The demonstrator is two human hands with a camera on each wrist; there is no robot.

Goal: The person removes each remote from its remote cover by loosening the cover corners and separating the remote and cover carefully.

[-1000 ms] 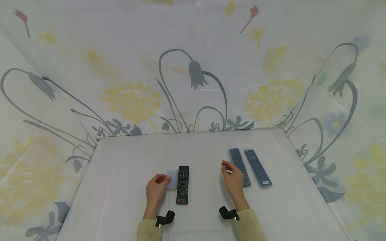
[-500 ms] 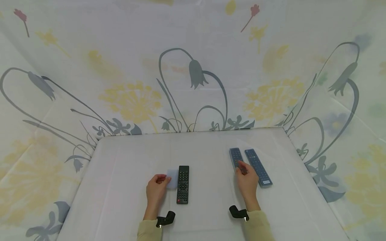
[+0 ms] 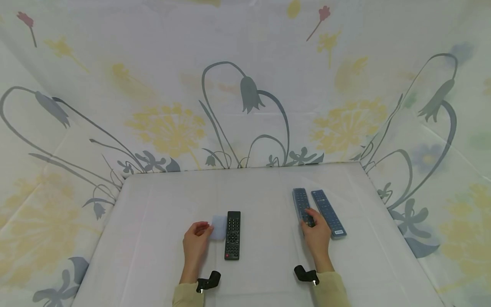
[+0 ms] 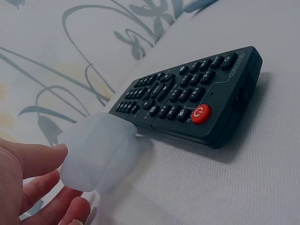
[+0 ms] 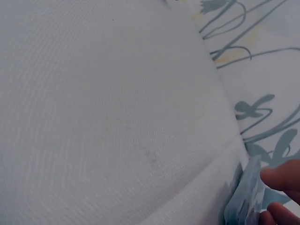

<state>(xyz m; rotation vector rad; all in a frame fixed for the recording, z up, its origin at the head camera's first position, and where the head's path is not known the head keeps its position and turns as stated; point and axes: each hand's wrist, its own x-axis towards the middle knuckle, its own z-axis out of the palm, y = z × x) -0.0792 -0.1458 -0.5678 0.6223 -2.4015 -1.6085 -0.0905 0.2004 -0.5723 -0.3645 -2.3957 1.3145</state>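
"How many remote controls do you count from there?"

"Three; one black remote control (image 3: 232, 235) lies flat near the middle, its single red button (image 4: 201, 114) at the end towards the person; two bluish ones lie further right, an inner blue remote (image 3: 301, 198) and an outer blue remote (image 3: 327, 211), the latter with one white label (image 3: 339, 232)."

"And the hands?"

"Two; the right hand (image 3: 317, 236) is bent round the inner blue remote, thumb along one side and fingers over the other, gripping its near part, which the hand mostly hides; the outer blue remote lies just beside that hand."

"The other one?"

"The left hand (image 3: 194, 241) has its fingers loosely bent, a small gap between thumb and fingers, right at the edge of one pale, soft-looking piece (image 3: 219, 227); whether they pinch it or merely touch it, I cannot tell; the piece sits close against the black remote control."

"What about the surface and the room?"

"One white tabletop (image 3: 264, 264), finely woven and faintly creased; pale fabric walls (image 3: 249, 38) rise behind it and at both sides, printed with three big drooping grey bellflowers, yellow blooms and two small red flowers; two pale yellow-green sleeves (image 3: 188, 296) reach in, each with one black wrist camera (image 3: 306, 275)."
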